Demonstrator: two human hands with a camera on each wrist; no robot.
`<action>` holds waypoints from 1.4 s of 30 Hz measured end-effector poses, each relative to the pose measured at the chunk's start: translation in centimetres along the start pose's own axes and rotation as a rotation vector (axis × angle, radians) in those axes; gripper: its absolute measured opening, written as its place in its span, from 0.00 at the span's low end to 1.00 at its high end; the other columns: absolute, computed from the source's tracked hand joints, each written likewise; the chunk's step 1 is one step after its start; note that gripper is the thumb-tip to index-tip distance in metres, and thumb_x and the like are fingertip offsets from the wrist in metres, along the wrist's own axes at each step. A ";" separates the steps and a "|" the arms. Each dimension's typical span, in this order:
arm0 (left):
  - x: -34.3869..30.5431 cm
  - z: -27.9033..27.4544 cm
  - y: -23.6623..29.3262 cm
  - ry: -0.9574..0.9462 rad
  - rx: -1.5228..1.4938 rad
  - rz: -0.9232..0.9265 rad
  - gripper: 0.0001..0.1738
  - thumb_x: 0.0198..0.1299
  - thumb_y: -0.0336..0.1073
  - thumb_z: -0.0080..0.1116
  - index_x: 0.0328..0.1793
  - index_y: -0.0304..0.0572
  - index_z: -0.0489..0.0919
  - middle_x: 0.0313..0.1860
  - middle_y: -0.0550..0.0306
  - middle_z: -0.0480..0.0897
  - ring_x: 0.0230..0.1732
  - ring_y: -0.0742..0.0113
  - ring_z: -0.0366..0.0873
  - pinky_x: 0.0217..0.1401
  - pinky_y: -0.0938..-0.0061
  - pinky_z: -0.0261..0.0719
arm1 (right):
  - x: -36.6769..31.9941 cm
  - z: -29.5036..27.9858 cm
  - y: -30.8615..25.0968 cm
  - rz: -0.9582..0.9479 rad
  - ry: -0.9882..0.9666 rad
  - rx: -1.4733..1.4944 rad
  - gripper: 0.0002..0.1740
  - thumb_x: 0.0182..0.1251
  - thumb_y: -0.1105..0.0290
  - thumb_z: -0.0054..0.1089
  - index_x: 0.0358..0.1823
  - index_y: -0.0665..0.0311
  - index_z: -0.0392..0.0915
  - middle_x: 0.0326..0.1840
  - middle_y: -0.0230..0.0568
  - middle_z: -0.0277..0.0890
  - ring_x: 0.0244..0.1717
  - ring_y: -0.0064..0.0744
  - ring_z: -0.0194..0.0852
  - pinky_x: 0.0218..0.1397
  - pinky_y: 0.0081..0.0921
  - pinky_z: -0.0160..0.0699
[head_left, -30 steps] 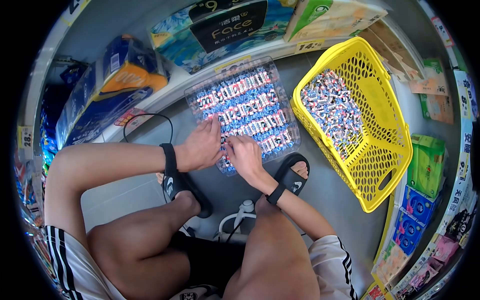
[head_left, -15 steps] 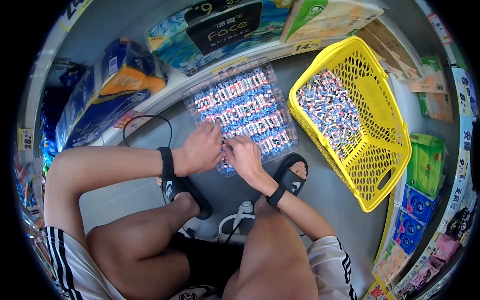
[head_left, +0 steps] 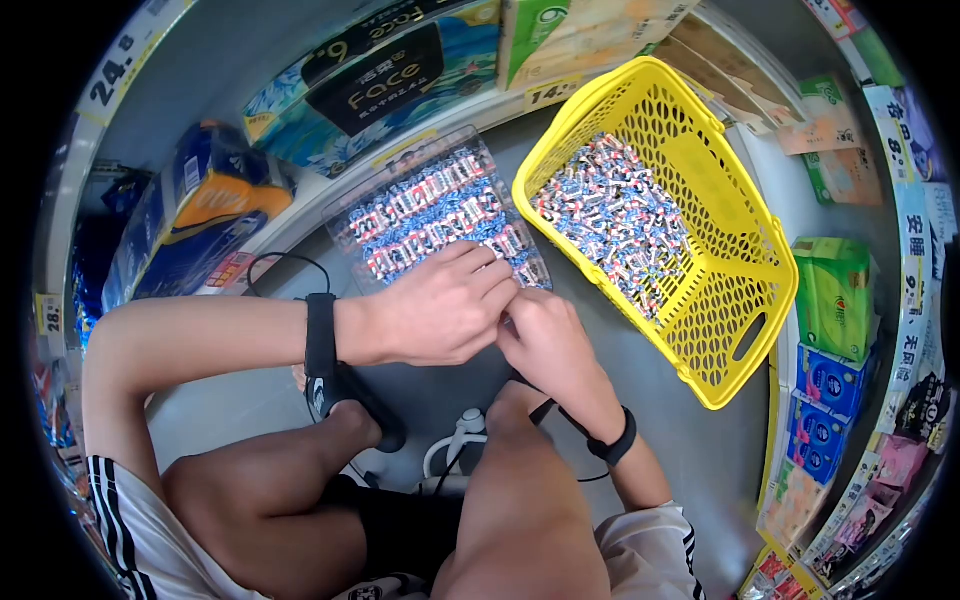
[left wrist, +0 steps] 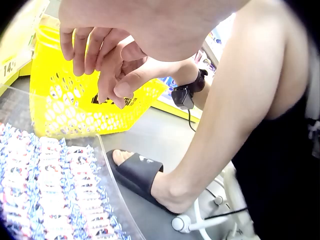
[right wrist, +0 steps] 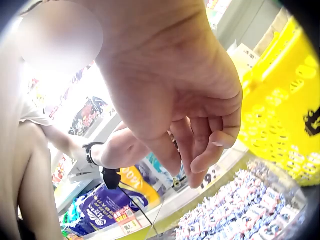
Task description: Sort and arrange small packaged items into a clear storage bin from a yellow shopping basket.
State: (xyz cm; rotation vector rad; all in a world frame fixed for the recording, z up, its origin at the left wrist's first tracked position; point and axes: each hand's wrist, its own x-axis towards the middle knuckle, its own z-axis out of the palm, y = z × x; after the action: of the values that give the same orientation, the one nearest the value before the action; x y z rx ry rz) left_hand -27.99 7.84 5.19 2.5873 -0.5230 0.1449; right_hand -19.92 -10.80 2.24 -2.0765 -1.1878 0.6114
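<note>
Both hands are close together over the near part of a clear plastic tray (left wrist: 107, 165) in the head view. Rows of small twist-wrapped candies (head_left: 420, 195) with white, red and blue wrappers fill the tray. The left hand (head_left: 440, 310) lies palm down, its fingertips overlapping the right hand (head_left: 550, 345). Its fingers hang loosely in the left wrist view. Loosely bent fingers (right wrist: 200, 160) of the right hand show in the right wrist view, with no candy visible in them. The left hand covers the tray's near rows in the head view.
A yellow basket (head_left: 735, 345) holding a heap of loose candies (head_left: 615, 215) stands right of the tray. Tissue packs (head_left: 375, 85) line the shelf behind, with more packs (head_left: 835, 300) at the right. The person's sandalled feet flank the tray on the grey floor.
Both hands have come away from the candy rows, rising and shifting right, toward the person. The head view has turned, so tray and basket appear further left. The left hand now overlaps the right.
</note>
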 end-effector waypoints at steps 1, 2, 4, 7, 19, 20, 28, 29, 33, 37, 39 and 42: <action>0.3 -0.4 0.4 -0.004 -0.008 -0.004 0.15 0.56 0.37 0.66 0.46 0.35 0.80 0.43 0.50 0.80 0.50 0.52 0.79 0.59 0.60 0.77 | -0.3 -1.2 -0.6 0.008 -0.010 0.007 0.06 0.61 0.78 0.67 0.36 0.75 0.82 0.34 0.57 0.83 0.38 0.62 0.85 0.43 0.51 0.81; 1.9 -0.7 0.5 0.024 0.001 0.021 0.16 0.55 0.37 0.66 0.46 0.35 0.80 0.43 0.50 0.80 0.50 0.52 0.79 0.59 0.60 0.78 | -0.4 -3.6 -0.7 -0.051 0.075 -0.006 0.05 0.61 0.80 0.67 0.37 0.73 0.82 0.34 0.55 0.83 0.35 0.59 0.84 0.41 0.49 0.81; 2.7 -1.0 1.3 0.035 0.000 0.023 0.16 0.54 0.35 0.67 0.46 0.34 0.81 0.45 0.49 0.80 0.51 0.50 0.79 0.59 0.59 0.79 | -1.2 -5.6 -1.2 -0.009 0.074 -0.006 0.05 0.63 0.78 0.70 0.37 0.72 0.82 0.33 0.53 0.83 0.36 0.56 0.85 0.42 0.48 0.82; 5.1 -1.4 1.7 -0.015 -0.106 -0.021 0.25 0.55 0.32 0.66 0.61 0.29 0.81 0.53 0.43 0.82 0.58 0.44 0.81 0.65 0.53 0.79 | -1.9 -8.5 -1.1 0.051 0.111 -0.017 0.06 0.64 0.76 0.71 0.37 0.71 0.83 0.34 0.54 0.85 0.39 0.57 0.86 0.45 0.49 0.83; 16.8 4.4 -2.1 -0.276 -0.016 -0.011 0.11 0.52 0.24 0.59 0.40 0.24 0.83 0.41 0.36 0.84 0.48 0.36 0.85 0.56 0.49 0.84 | 0.0 -16.0 6.8 0.249 0.121 -0.206 0.08 0.65 0.74 0.66 0.41 0.69 0.89 0.36 0.58 0.89 0.42 0.57 0.91 0.50 0.47 0.88; 17.1 4.8 -2.5 -0.277 -0.025 -0.012 0.11 0.52 0.24 0.59 0.40 0.24 0.83 0.41 0.36 0.84 0.48 0.36 0.85 0.56 0.49 0.84 | 0.2 -15.7 7.8 0.230 0.104 -0.265 0.09 0.66 0.73 0.65 0.42 0.69 0.89 0.36 0.58 0.88 0.42 0.58 0.90 0.52 0.49 0.88; 21.6 7.0 -5.4 -0.562 -0.163 -0.253 0.15 0.53 0.32 0.62 0.41 0.27 0.87 0.36 0.30 0.88 0.43 0.33 0.89 0.48 0.45 0.85 | 4.8 -15.1 13.8 0.234 -0.248 -0.362 0.17 0.61 0.74 0.63 0.52 0.69 0.87 0.50 0.63 0.88 0.55 0.61 0.88 0.60 0.51 0.86; 22.2 7.5 -5.6 -0.559 -0.166 -0.251 0.15 0.53 0.32 0.62 0.41 0.27 0.87 0.36 0.30 0.88 0.43 0.33 0.89 0.48 0.45 0.85 | 5.4 -14.7 14.5 0.238 -0.272 -0.370 0.17 0.60 0.75 0.63 0.51 0.69 0.87 0.51 0.62 0.88 0.56 0.60 0.87 0.60 0.51 0.86; 23.6 8.9 -6.5 -0.688 -0.028 -0.272 0.18 0.55 0.33 0.61 0.50 0.29 0.87 0.38 0.32 0.89 0.45 0.34 0.89 0.47 0.46 0.85 | 7.4 -13.2 18.0 0.213 -0.262 -0.381 0.20 0.57 0.77 0.64 0.54 0.67 0.88 0.52 0.62 0.88 0.57 0.59 0.87 0.61 0.50 0.87; 24.0 11.5 -8.1 -0.794 0.049 -0.298 0.19 0.58 0.33 0.60 0.55 0.35 0.87 0.42 0.34 0.90 0.45 0.36 0.89 0.47 0.47 0.85 | 8.5 -11.8 21.2 0.199 -0.346 -0.378 0.26 0.55 0.78 0.63 0.59 0.63 0.88 0.60 0.54 0.87 0.62 0.55 0.86 0.67 0.45 0.85; 24.2 12.2 -8.5 -0.853 0.106 -0.338 0.19 0.59 0.32 0.60 0.55 0.37 0.88 0.42 0.36 0.90 0.44 0.37 0.89 0.47 0.47 0.84 | 8.8 -11.0 22.3 0.175 -0.344 -0.325 0.29 0.55 0.79 0.62 0.62 0.61 0.88 0.65 0.50 0.86 0.65 0.54 0.85 0.70 0.44 0.83; 24.6 12.7 -10.0 -0.961 0.152 -0.320 0.18 0.57 0.28 0.60 0.52 0.34 0.89 0.43 0.38 0.90 0.43 0.40 0.87 0.44 0.50 0.82 | 9.3 -10.1 22.7 0.138 -0.469 -0.316 0.35 0.56 0.80 0.60 0.67 0.52 0.87 0.77 0.39 0.79 0.73 0.50 0.77 0.76 0.41 0.79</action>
State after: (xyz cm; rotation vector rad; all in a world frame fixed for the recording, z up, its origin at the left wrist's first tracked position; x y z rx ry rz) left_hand -1.32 1.40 -5.52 2.7106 -0.3958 -1.2474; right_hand 4.23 -14.20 -8.35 -2.3711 -1.4843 1.0793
